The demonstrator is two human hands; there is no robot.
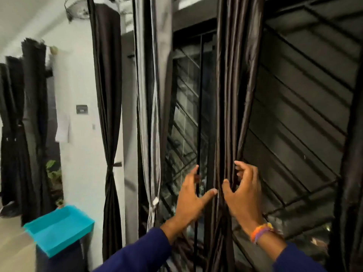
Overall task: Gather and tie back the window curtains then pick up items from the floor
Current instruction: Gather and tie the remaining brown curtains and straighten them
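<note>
No readable text anywhere.

A pale paper sheet (63, 127) is hanging on the white wall (82, 75), but any marks on it are too blurred to make out. The small dark wall switch plate (82, 109) above it is showing faint marks, not legible. The turquoise bin lid (59, 228) is bearing no visible label.

Dim indoor light, dark window (294, 95); soft blur, edges bowed (wide-angle).
</note>
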